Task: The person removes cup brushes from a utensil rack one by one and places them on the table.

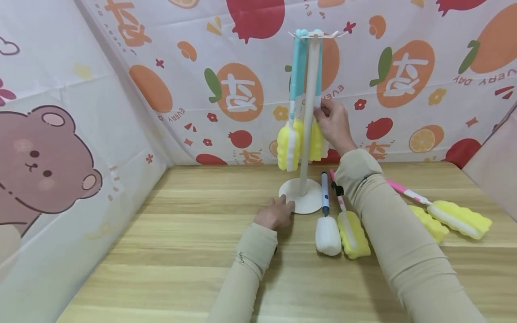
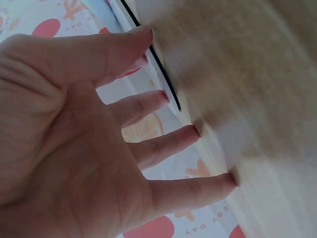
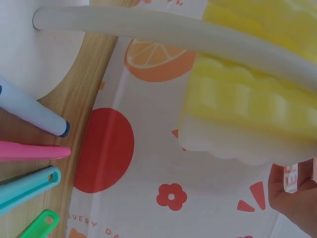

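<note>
A white stand [image 1: 311, 98] with hooks on top rises from a round base [image 1: 308, 205] near the back of the table. Teal-handled sponge brushes hang from it; one yellow sponge head [image 1: 286, 146] is left of the pole. My right hand [image 1: 336, 125] pinches the pale lower handle of a brush hanging right of the pole. Its yellow and white sponge [image 3: 247, 104] fills much of the right wrist view, the right hand [image 3: 294, 198] at the edge. My left hand [image 1: 276, 213] rests at the base's left rim, fingers spread, some fingertips on the wood in the left wrist view.
Right of the base lie a white sponge brush [image 1: 328, 235] with a blue handle and a yellow sponge brush [image 1: 354, 235]. Another yellow sponge [image 1: 430, 224] is partly behind my right sleeve, beside a pink-handled brush [image 1: 458, 220]. A fruit-print cloth [image 1: 242, 54] hangs close behind the stand.
</note>
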Available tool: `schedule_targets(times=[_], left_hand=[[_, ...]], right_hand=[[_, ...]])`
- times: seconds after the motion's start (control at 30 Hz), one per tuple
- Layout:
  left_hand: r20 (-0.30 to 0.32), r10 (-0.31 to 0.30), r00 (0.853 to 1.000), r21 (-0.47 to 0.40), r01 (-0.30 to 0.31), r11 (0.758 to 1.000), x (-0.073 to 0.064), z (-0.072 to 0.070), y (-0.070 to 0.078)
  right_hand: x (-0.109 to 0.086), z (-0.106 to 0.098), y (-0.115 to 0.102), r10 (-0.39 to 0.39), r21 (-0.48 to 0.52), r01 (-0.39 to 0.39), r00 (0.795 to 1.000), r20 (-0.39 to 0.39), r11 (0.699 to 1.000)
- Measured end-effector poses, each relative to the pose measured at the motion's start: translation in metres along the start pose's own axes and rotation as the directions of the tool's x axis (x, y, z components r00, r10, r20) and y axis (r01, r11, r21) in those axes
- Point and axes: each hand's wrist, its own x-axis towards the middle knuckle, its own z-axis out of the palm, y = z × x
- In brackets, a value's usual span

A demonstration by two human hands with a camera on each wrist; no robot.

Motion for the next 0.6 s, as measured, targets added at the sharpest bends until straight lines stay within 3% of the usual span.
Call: schedule_targets(times=[0.3,0.6], left_hand=[[-0.001,0.0,1.0,0.011,0.0,1.0,-0.0049,0.001,-0.0036],[0.0,-0.023,1.0,0.022,0.023,1.0,-0.0039,-0.0016,0.0048]], right_hand=[[-0.0037,0.0045,0.0004,0.011,0.028,-0.011,1.0,0.015,1.0],[-0.0011,-0.002,-0.0001,-0.032,0.013,0.032,0.999,-0.005,0.999]])
